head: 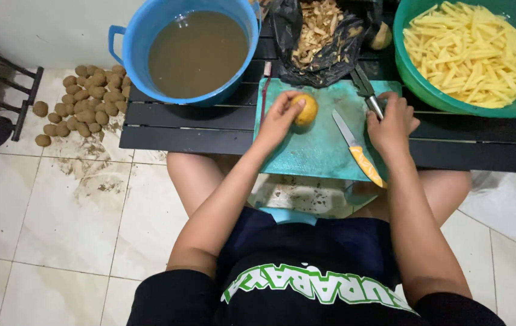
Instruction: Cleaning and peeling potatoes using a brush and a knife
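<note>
Head view, L to R, as I read it from my end. Far L: pile of unpeeled brown potatoes [86, 99] on the tiled floor [58, 241], muddy smears beside it; a dark metal frame [10, 90] and part of another person's foot at the L edge. Next: blue bucket [191, 48] w/ murky brown water, standing on the L end of the black slatted desk [197, 124]. Centre: teal cutting board [315, 142] on the desk, front edge overhanging toward my lap. My left hand [277, 121] reaches onto the board, fingers curled over and gripping a peeled yellow potato [306, 110] that rests on the board's upper L part. Behind the board: black plastic bag [324, 42] open, holding potato peelings. On the board, just R of the potato: knife [354, 151] w/ orange handle, lying diagonally, blade toward the top, handle past the board's front edge, touched by neither hand. My right hand [392, 124] sits at the board's R edge, fingers closed round the metal peeler [366, 90], whose dark handle points up toward the bag. Far R: green basin [427, 90] on the desk, filled w/ cut yellow potato sticks [469, 51]. Bottom: my knees and black shirt under the desk edge.
</note>
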